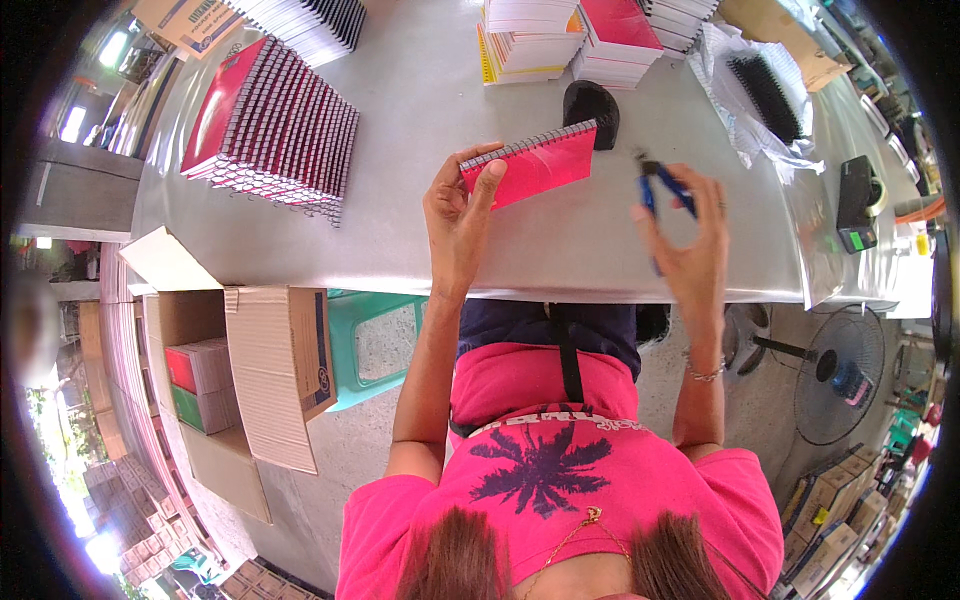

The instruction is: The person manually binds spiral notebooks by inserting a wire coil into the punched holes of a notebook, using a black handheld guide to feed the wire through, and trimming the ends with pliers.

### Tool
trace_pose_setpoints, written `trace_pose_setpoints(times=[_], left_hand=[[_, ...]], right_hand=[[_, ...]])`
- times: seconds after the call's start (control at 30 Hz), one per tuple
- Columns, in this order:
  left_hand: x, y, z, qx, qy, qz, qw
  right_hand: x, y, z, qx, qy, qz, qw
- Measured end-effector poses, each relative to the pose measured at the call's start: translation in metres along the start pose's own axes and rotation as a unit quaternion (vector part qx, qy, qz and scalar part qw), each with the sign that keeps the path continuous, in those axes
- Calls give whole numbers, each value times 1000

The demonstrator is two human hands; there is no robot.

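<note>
My left hand grips a red spiral-bound notebook by its left end, thumb on the cover, with the dark coil along its upper edge. The notebook is tilted above the grey table. To its right, my right hand holds blue-handled pliers, handles spread and jaws pointing up and left, apart from the notebook. The jaws are slightly blurred. Just behind the notebook's right end sits a black rounded object whose kind I cannot make out.
A tall stack of red spiral notebooks stands at the left. Unbound paper stacks are at the back. Black coils lie on white wrapping at right, near a tape dispenser. Below are an open carton, a green stool and a fan.
</note>
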State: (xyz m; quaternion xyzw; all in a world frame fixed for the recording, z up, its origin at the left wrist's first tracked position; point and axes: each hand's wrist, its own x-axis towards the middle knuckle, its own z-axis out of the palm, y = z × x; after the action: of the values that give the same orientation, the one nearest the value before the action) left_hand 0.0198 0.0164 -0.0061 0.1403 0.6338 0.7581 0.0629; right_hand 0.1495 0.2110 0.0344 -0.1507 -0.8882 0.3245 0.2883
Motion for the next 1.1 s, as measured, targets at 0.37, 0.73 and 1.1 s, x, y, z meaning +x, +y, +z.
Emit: trace_pose_setpoints(times=[0.37,0.73,1.1], left_hand=[[-5,5,-5,5,-42,47,998],[-11,4,-6,90,-21,88,992],[-5,62,-12,222,12,65,973]], right_hand=[[-14,-58,62,24,-60,-133,989],[-19,-62,66,151,-172,-39,973],[28,-23,20,349,-420,82,834]])
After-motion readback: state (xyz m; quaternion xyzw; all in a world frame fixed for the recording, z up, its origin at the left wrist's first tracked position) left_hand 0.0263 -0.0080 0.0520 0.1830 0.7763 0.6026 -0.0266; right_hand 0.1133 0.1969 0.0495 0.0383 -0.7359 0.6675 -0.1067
